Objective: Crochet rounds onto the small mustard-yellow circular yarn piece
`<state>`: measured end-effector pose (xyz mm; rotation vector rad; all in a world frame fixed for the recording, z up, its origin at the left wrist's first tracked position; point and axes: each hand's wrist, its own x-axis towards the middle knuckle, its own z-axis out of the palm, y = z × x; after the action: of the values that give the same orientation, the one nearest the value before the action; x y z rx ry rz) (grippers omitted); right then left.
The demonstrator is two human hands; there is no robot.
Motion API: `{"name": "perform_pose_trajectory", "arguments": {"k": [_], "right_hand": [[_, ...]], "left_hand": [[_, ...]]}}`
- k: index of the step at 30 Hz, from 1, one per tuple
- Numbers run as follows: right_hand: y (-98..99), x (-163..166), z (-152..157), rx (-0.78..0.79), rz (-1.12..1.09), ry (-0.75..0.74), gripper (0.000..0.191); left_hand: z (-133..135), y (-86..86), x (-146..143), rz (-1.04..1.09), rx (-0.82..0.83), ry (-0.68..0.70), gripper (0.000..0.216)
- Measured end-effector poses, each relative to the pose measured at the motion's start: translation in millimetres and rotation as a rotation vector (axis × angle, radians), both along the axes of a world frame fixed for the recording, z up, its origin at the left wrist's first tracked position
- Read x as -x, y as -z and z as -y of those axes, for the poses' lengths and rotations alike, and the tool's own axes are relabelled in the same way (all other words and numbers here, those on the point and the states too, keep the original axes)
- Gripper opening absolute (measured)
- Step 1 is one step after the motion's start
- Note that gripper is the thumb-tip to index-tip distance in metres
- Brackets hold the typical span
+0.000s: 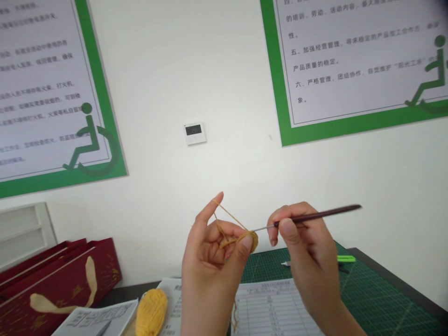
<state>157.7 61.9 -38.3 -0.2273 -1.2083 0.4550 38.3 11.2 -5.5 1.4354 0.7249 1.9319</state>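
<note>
My left hand (pixel 213 254) is raised in front of the wall and pinches a small mustard-yellow crocheted piece (pixel 252 241) between thumb and fingers. A strand of yellow yarn (pixel 229 215) runs from that piece up over my raised left index finger. My right hand (pixel 304 242) grips a dark brown crochet hook (pixel 317 215), its metal tip touching the crocheted piece. A ball of yellow yarn (pixel 151 311) lies on the table below my left hand.
A green cutting mat (pixel 367 298) covers the dark table at right, with a printed form (pixel 271 308) and a green-handled tool (pixel 345 258) on it. Red gift bags (pixel 59 280) stand at left beside printed papers (pixel 98 319). Two green-framed posters and a thermostat (pixel 194 133) hang on the white wall.
</note>
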Motion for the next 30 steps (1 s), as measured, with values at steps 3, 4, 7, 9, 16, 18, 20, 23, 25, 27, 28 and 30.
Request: {"name": "perform_pose_trajectory", "arguments": {"k": [3,4,7,9,16,18,20,23,25,27,28,30], "right_hand": [[-9.1,-2,-3,0.217,-0.022,-0.385,0.028],[-11.0,-1,-3,0.272,-0.006,-0.506,0.031],[-12.5,5,-4,0.334,0.019,-0.733,0.034],[-10.8,10,-3,0.281,0.0,-0.719,0.03],[1.0,2,-7,-0.448,0.22,0.326,0.026],[4.8,-1,-9,-0.619,0.218,0.522,0.037],[7.4,2,-10,-0.6,0.157,0.404,0.036],[8.0,12,-7,-0.447,0.012,0.072,0.021],[6.8,18,-4,-0.339,-0.095,-0.066,0.011],[4.6,21,0,-0.27,-0.156,-0.171,0.007],[3.1,21,2,-0.24,-0.175,-0.22,0.007],[-0.7,19,5,-0.172,-0.186,-0.328,0.01]], "left_hand": [[0,-0.5,2,0.046,0.028,0.109,0.063],[0,-0.6,2,0.056,0.037,0.132,0.062],[-1,-0.7,2,0.076,0.048,0.161,0.06],[-1,-0.8,1,0.088,0.035,0.154,0.058],[1,-0.5,-2,0.166,0.08,0.175,0.065],[2,-0.3,0,0.191,0.171,0.302,0.065],[2,-0.7,2,0.221,0.252,0.433,0.064],[3,-2.3,5,0.259,0.299,0.522,0.062],[3,-3.6,7,0.259,0.292,0.516,0.063],[3,-4.5,9,0.239,0.273,0.487,0.063],[3,-4.6,10,0.226,0.263,0.478,0.063],[2,-4.2,12,0.202,0.255,0.483,0.061]]}}
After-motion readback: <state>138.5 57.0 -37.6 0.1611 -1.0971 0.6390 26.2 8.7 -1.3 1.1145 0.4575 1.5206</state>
